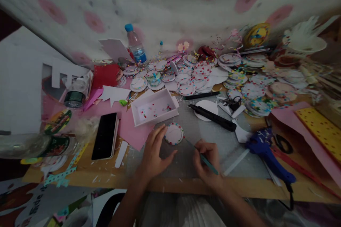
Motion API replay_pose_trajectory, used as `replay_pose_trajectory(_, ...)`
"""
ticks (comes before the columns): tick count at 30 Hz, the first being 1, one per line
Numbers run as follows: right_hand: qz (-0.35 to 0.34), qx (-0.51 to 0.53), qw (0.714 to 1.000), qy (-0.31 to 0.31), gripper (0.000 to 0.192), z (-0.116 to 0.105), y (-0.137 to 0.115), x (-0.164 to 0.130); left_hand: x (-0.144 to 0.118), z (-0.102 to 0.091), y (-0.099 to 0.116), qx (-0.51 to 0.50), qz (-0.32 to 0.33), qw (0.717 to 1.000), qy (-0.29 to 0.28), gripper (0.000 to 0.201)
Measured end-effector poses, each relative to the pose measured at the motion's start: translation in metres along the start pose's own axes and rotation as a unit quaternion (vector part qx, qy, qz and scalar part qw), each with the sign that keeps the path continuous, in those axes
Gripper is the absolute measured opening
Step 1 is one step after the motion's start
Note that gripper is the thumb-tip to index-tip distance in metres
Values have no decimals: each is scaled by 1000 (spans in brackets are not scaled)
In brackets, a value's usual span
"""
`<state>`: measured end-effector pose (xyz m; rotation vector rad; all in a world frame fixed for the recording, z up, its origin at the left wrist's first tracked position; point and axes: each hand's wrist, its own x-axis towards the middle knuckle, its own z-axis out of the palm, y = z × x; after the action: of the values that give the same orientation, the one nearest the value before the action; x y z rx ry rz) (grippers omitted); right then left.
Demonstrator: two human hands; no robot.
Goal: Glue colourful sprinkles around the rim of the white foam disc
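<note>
White paper disc (173,133) with coloured dotted rim flat on desk (186,181), touching left hand (153,152) fingertips; fingers spread, holding nothing. Right hand (207,163) grip closed on teal tool (202,156), tip just right of disc. White tray (154,108) beyond. Bottom-left lettering partly legible: "Ede".

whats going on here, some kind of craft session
A person sits at a cluttered craft table. The left hand steadies a round paper disc with a dotted rim, while the right hand holds a thin teal tool pointed at it. Many similar discs are piled behind; a blue glue gun lies to the right.
</note>
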<state>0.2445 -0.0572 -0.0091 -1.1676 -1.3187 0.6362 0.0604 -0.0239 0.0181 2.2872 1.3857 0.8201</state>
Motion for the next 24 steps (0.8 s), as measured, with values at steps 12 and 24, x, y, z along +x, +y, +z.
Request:
replay_pose_trajectory(12,36,13,999,-19,15,2,-1,2,2,14,-16,5,-11,998,-55,72)
replay_pose_trajectory(24,58,-6,998,-35,15,1,2,2,0,17,-18,-6,-23,998,-53,66)
